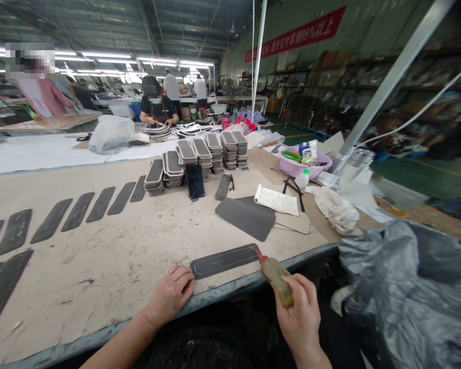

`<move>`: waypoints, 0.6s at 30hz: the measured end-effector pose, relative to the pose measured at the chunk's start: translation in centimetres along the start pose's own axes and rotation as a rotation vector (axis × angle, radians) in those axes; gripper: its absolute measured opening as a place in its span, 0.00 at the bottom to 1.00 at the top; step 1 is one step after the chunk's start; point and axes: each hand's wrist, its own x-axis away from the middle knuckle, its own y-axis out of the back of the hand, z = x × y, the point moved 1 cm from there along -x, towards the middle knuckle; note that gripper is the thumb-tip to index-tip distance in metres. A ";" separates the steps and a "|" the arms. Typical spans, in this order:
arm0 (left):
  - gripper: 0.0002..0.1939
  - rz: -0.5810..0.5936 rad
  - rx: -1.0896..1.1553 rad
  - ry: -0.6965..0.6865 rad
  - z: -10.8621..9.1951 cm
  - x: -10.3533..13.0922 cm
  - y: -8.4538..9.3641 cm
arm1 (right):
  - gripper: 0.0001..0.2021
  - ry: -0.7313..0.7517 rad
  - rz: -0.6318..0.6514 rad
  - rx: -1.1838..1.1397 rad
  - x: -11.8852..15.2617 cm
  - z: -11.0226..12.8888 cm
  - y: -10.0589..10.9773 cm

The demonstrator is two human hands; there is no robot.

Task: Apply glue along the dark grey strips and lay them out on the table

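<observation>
A long dark grey piece with rounded ends (225, 261) lies near the table's front edge. My left hand (171, 293) rests at its left end, fingers bent together and pressing on the tip. In my right hand (299, 307) is a squeeze bottle (277, 279) of yellowish liquid, tilted so that its red nozzle meets the right end of the piece. Further back are a larger dark grey sheet (248, 218) and an open notepad (277, 200).
Stacks of rounded pieces (202, 154) stand behind a phone (195, 182). More dark strips (51, 220) lie at left. A purple basin (282, 165) sits back right; grey plastic (411, 292) hangs at right. A person (157, 105) works across the table.
</observation>
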 end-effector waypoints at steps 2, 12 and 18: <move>0.07 -0.008 0.003 -0.004 0.0 -0.2 0.0 | 0.10 -0.007 -0.021 0.018 -0.4 -0.3 -0.3; 0.07 -0.004 -0.002 -0.005 -0.3 -0.5 0.3 | 0.11 -0.004 0.001 0.056 0.2 -0.1 0.6; 0.07 0.019 0.017 0.055 -0.4 -0.3 0.2 | 0.11 0.013 -0.007 -0.020 0.9 0.8 1.1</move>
